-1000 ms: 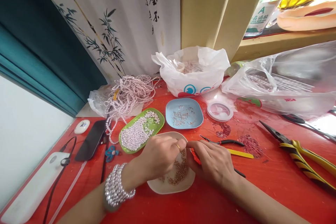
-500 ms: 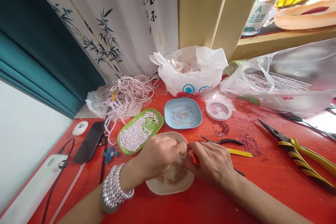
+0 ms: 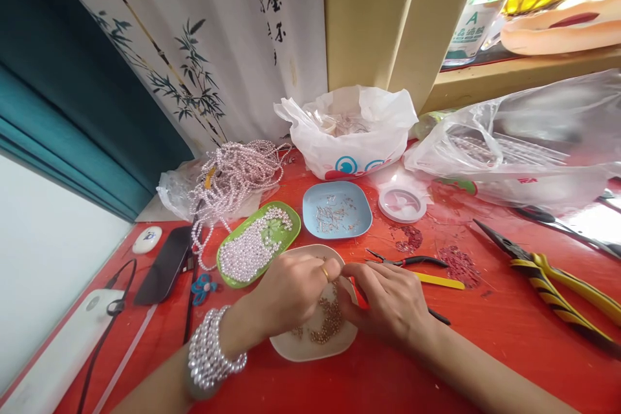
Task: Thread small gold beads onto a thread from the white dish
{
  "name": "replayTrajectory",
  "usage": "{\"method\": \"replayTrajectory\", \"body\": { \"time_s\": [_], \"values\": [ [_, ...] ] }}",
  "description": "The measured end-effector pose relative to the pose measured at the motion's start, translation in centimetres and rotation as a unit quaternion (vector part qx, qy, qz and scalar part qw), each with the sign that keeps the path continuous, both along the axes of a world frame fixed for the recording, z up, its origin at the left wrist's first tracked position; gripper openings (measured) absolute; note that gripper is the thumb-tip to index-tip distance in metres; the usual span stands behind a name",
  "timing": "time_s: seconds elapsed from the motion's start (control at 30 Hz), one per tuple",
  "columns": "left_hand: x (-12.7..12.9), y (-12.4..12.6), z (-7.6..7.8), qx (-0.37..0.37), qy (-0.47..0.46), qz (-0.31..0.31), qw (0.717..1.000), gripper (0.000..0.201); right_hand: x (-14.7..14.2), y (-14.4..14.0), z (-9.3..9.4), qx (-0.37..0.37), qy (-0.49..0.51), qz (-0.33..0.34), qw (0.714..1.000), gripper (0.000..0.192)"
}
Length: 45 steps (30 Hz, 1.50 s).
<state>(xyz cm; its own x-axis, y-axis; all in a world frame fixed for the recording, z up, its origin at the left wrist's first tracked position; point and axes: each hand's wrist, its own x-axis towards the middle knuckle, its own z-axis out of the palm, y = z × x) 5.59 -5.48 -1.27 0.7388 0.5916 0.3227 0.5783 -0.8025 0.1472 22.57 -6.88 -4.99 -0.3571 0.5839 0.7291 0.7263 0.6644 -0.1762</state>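
Observation:
Over a white dish [image 3: 310,354] with small gold beads [image 3: 328,322], my left hand [image 3: 297,290] and my right hand [image 3: 381,294] meet at the fingertips. Both are closed in a pinch. Whatever lies between the fingers is too small or hidden to make out. Beyond my left hand sits a green tray [image 3: 290,236] of pale pink pearl beads [image 3: 250,255]. A blue tray [image 3: 359,223] with small metal pins [image 3: 332,217] stands just behind the white dish. Small black-handled pliers [image 3: 420,261] lie past my right hand, beside a yellow strip [image 3: 441,281].
Strings of pink pearls [image 3: 237,174] are heaped at the back left. White plastic bags [image 3: 359,136] line the back. Large yellow-and-black pliers [image 3: 548,278] lie at the right. A phone [image 3: 163,266], a white power strip [image 3: 63,349] and a blue flower-shaped piece [image 3: 202,288] are at the left.
The whole view has shifted slightly. Both hands keep their pinch over the white dish, and the fingers of my right hand have moved only a little.

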Motion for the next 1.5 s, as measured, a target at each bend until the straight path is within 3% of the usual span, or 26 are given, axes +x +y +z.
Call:
{"method": "replayTrajectory", "body": {
  "time_s": [0.23,0.4,0.6,0.9,1.07,1.33,1.5],
  "values": [
    [-0.3,0.0,-0.3,-0.012,0.010,-0.004,1.000,0.021,0.2,0.1,0.1,0.015,-0.006,0.003,1.000,0.017],
    [-0.3,0.0,0.4,-0.096,-0.011,0.014,0.995,0.019,0.3,0.4,-0.2,0.020,-0.013,0.013,1.000,0.018],
    [0.1,0.0,1.4,-0.299,-0.130,0.081,0.942,0.009,0.3,0.5,-0.3,0.029,-0.045,0.049,0.997,0.016],
    [-0.5,0.3,0.3,-0.388,-0.167,0.097,0.901,0.014,0.5,0.7,0.5,0.049,-0.041,0.075,0.995,0.015],
    [-0.3,0.1,0.7,-0.441,-0.200,0.121,0.867,0.011,1.0,0.7,0.7,0.014,-0.050,0.096,0.994,0.009],
    [0.0,-0.3,1.8,-0.445,-0.236,0.140,0.852,0.009,1.3,0.8,1.1,-0.019,0.021,0.096,0.995,0.013],
    [0.1,-0.2,1.9,-0.498,-0.271,0.147,0.811,0.007,1.3,0.8,2.8,-0.152,0.086,0.150,0.973,0.015]
  ]
}}
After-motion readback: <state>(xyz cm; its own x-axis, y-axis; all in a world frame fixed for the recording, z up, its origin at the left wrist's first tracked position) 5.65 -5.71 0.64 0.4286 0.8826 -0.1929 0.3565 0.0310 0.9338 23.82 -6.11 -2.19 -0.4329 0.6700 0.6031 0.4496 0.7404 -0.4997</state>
